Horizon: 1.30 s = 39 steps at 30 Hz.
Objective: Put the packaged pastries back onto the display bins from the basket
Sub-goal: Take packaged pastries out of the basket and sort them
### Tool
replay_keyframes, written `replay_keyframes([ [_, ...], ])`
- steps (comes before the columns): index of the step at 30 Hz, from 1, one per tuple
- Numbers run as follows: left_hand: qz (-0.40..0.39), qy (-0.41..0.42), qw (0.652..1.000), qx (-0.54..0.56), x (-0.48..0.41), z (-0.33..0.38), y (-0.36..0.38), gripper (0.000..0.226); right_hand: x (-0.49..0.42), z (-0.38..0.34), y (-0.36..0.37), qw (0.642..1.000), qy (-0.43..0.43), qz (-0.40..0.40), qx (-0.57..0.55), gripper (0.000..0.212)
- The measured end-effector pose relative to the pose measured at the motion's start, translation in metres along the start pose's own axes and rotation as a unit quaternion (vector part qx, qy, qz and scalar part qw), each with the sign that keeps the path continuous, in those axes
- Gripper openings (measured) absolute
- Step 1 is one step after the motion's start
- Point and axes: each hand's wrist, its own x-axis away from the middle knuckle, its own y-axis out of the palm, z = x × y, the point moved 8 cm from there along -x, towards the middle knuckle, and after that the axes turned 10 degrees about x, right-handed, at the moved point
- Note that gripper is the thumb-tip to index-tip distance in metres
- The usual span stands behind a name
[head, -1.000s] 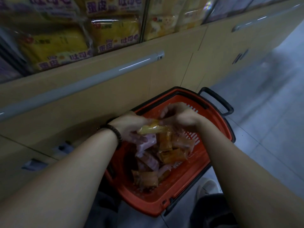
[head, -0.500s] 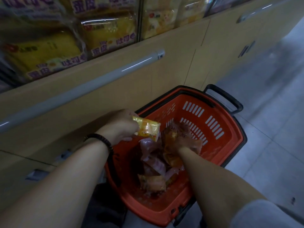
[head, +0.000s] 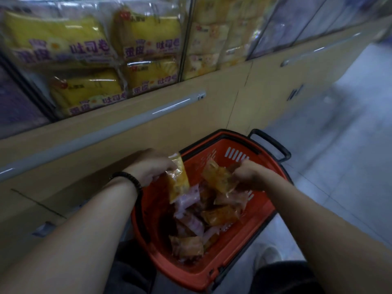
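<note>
Held over the red basket (head: 244,236): two packaged pastries, one per hand.

Pinches with the left hand (head: 151,166) the top end of a yellow packet (head: 179,183), fingers curled on it, the packet hanging tilted over the basket's left side. Grips with the right hand (head: 250,175) an orange packet (head: 220,177), fingers closed round its right end, just above the load. Inside the basket, a loose heap of orange and pink packets (head: 197,221). Basket placed near and right of the tan cabinet front (head: 191,115). Far and left, above that cabinet, display bins (head: 184,39) with clear fronts, stocked with large yellow bread bags (head: 84,90). Both held packets well apart from the bins. On the left wrist, a black bracelet (head: 129,179).
</note>
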Motion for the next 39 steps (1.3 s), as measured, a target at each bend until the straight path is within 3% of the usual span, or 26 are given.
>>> replay_keyframes([
  [3,-0.049,-0.014,0.998,0.024,0.014,0.004,0.012,0.006,0.048,-0.015,-0.028,0.996,-0.086,0.031,-0.009,0.036],
  [6,-0.083,-0.038,0.993,0.078,0.02,0.001,0.02,0.033,0.084,-0.018,-0.028,0.985,-0.159,-0.004,-0.063,0.03],
  [8,-0.098,-0.051,0.987,0.114,0.025,-0.001,0.028,0.034,0.097,-0.019,-0.025,0.978,-0.191,-0.03,-0.079,0.03],
  [11,-0.117,-0.004,0.984,0.132,0.03,0.005,0.041,0.036,0.108,-0.022,-0.024,0.971,-0.227,-0.047,-0.064,0.032],
  [15,-0.158,0.019,0.982,0.1,0.045,0.018,0.062,0.051,0.115,-0.024,-0.03,0.965,-0.255,-0.035,-0.046,0.032],
  [18,-0.229,0.012,0.971,0.061,0.063,0.03,0.083,0.065,0.115,-0.025,-0.038,0.963,-0.269,0.018,-0.007,0.037],
  [22,-0.282,0.031,0.958,-0.027,0.074,0.035,0.093,0.06,0.114,-0.034,-0.043,0.952,-0.293,0.089,-0.018,0.03],
  [27,-0.233,0.072,0.968,-0.052,0.068,0.043,0.081,0.074,0.117,-0.045,-0.045,0.939,-0.309,0.148,0.013,0.027],
  [29,-0.198,0.117,0.969,-0.093,0.073,0.054,0.071,0.083,0.127,-0.052,-0.047,0.927,-0.335,0.163,0.037,0.045],
  [32,-0.144,0.178,0.958,-0.173,0.094,0.076,0.058,0.087,0.151,-0.067,-0.052,0.898,-0.388,0.173,0.115,0.088],
  [34,-0.132,0.203,0.949,-0.201,0.112,0.092,0.058,0.085,0.166,-0.077,-0.052,0.876,-0.412,0.18,0.173,0.101],
  [39,-0.151,0.287,0.91,-0.257,0.164,0.152,0.046,0.06,0.197,-0.1,-0.068,0.81,-0.475,0.309,0.148,0.079],
])
